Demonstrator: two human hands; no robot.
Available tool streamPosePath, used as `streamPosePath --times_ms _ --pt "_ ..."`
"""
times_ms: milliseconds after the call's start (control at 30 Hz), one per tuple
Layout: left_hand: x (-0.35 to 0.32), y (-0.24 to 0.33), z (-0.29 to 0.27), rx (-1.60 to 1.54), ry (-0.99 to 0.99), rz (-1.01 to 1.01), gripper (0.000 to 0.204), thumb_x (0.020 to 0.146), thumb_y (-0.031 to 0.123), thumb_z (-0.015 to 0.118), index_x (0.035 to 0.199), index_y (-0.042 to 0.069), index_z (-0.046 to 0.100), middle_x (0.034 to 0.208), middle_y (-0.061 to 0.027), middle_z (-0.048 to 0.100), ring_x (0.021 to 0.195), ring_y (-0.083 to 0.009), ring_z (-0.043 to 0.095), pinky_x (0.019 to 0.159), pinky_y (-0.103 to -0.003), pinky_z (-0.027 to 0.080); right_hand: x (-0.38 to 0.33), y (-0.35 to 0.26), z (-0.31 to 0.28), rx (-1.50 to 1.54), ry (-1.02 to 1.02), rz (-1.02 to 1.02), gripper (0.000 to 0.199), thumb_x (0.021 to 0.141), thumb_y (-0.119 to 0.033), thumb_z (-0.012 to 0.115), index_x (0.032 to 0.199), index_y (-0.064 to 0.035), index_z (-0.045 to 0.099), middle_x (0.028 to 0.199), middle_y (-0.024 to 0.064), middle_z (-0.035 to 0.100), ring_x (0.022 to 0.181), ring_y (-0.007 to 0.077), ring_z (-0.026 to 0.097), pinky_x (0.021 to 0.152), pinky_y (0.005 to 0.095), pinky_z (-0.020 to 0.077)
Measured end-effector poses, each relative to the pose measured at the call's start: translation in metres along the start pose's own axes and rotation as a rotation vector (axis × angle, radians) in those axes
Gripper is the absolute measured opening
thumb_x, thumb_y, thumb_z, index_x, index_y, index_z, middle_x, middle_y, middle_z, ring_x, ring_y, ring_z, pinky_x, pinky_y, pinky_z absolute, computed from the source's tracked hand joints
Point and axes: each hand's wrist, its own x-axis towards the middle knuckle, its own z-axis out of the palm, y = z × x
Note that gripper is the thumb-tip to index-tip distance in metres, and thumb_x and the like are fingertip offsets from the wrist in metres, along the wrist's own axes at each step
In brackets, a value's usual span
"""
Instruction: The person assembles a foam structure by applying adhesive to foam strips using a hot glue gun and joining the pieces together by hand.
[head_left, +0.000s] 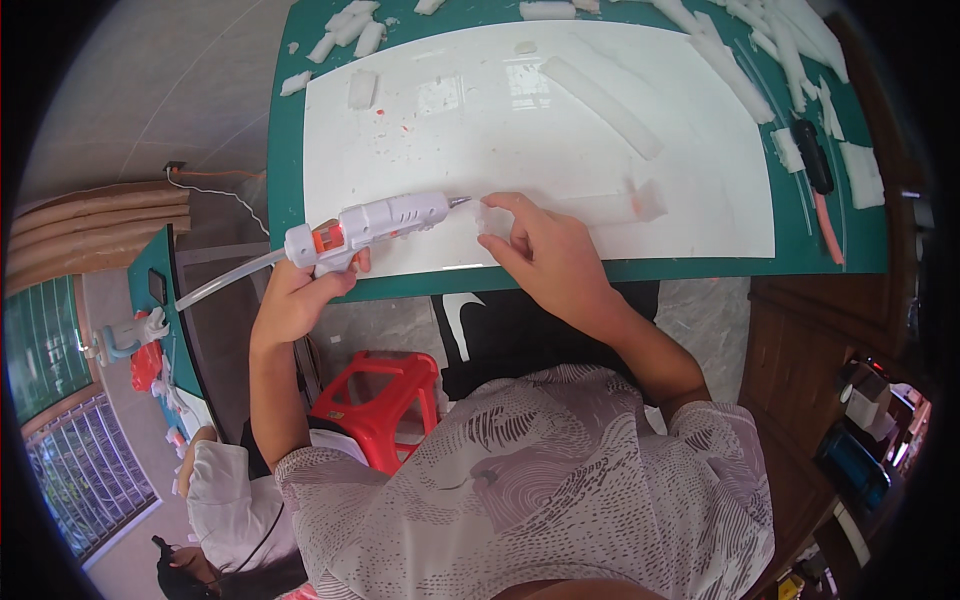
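Note:
My left hand (300, 295) grips a white hot glue gun (375, 225) with an orange trigger, its metal nozzle pointing right toward a small white foam piece (493, 218). A clear glue stick sticks out behind the gun to the lower left. My right hand (540, 250) pinches that foam piece against a large white sheet (520, 120) lying on a green cutting mat (285, 150). A longer foam strip with orange marks (640, 203) lies just right of my right hand.
Several white foam strips and scraps (600, 100) lie across the sheet and along the mat's far edge. A black and orange cutter (818, 170) rests at the right. A red plastic stool (385, 400) stands under the table. Another person (215, 480) sits at lower left.

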Motion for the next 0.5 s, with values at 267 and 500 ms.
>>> streamPosePath --times_ms 267,500 --pt "0.014 -0.009 0.000 0.343 0.166 0.180 0.036 0.077 -0.003 0.062 0.112 -0.001 0.067 0.102 -0.0081 0.068 0.092 -0.0179 0.063 0.080 -0.031 0.049 0.000 0.000 0.001 -0.007 -0.004 0.002 0.033 0.092 -0.019 0.071 0.120 -0.0070 0.060 0.064 0.0104 0.059 0.060 0.0293 0.061 0.059 0.0413 0.0463" --pt "0.039 -0.035 -0.014 0.591 0.229 0.306 0.046 0.072 -0.009 0.064 0.117 0.004 0.068 0.134 -0.0086 0.056 0.116 -0.0238 0.060 0.098 -0.032 0.047 -0.006 0.002 -0.001 -0.017 0.005 0.008 0.046 0.090 -0.016 0.073 0.131 -0.0054 0.057 0.066 0.0097 0.057 0.063 0.0272 0.059 0.060 0.0405 0.0464"
